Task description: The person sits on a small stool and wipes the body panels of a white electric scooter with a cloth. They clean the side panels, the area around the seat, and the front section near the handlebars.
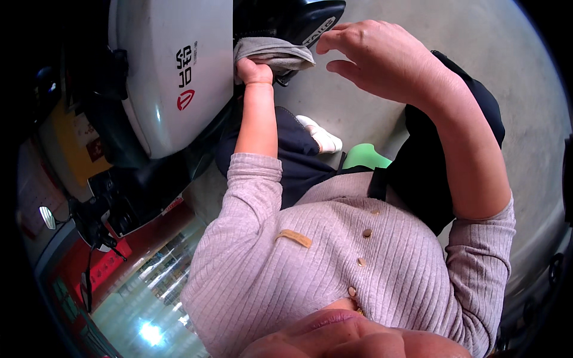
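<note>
A white body panel [161, 113] with dark and red markings belongs to a two-wheeled scooter on my left. My left hand [255, 71] is closed round a crumpled grey cloth [277, 52], which lies against the dark lower part [316, 21] of the scooter beside the white panel. The cloth hides most of the left fingers. To the right of the cloth, my right hand [370, 56] hangs in the air with its thumb and bent fingers apart. Nothing shows between them, and a small gap separates the fingertips from the cloth.
Handlebar and mirror [48, 218] jut out at the lower left. My white shoe [322, 136] stands on the grey floor [382, 15], close to a light green rounded thing [365, 156] between my legs. Bright glass [149, 304] with a lit spot is at the bottom left.
</note>
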A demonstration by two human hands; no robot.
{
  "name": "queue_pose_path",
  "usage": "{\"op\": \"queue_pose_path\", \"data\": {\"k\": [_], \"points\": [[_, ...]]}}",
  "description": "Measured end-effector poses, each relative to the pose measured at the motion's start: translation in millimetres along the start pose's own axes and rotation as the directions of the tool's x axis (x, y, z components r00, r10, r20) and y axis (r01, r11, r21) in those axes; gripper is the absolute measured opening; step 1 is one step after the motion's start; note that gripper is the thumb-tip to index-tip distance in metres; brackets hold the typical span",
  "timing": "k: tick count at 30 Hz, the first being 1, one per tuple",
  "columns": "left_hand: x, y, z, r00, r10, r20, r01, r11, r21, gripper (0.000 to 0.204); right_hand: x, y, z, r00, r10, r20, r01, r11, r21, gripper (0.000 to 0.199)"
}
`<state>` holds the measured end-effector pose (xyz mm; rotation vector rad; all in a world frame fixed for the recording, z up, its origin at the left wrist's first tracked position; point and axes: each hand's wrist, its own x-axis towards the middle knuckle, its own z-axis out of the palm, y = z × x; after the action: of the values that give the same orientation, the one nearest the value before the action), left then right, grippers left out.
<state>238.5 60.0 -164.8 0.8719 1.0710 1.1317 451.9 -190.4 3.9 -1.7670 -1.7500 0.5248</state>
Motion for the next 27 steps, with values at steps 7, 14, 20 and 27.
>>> {"op": "queue_pose_path", "data": {"k": [7,14,20,27], "points": [[20,10,-31,0.991,-0.130,-0.002,0.129,0.984,-0.126,0.042,8,5,9,0.999,-0.043,-0.029,0.043,0.999,-0.017,0.023],[-10,0,-11,0.949,0.305,0.076,-0.314,0.934,0.172,0.030,5,3,7,0.999,-0.004,-0.034,0.003,0.999,-0.038,0.023],[41,2,7,0.962,0.222,-0.162,-0.152,0.921,0.359,0.053,2,-1,5,1.000,-0.009,-0.020,0.008,0.999,-0.042,0.020],[93,-21,-51,0.972,0.096,0.216,-0.144,0.965,0.218,0.044,1,-5,-8,1.000,0.010,-0.019,-0.011,0.998,-0.054,0.020]]}}
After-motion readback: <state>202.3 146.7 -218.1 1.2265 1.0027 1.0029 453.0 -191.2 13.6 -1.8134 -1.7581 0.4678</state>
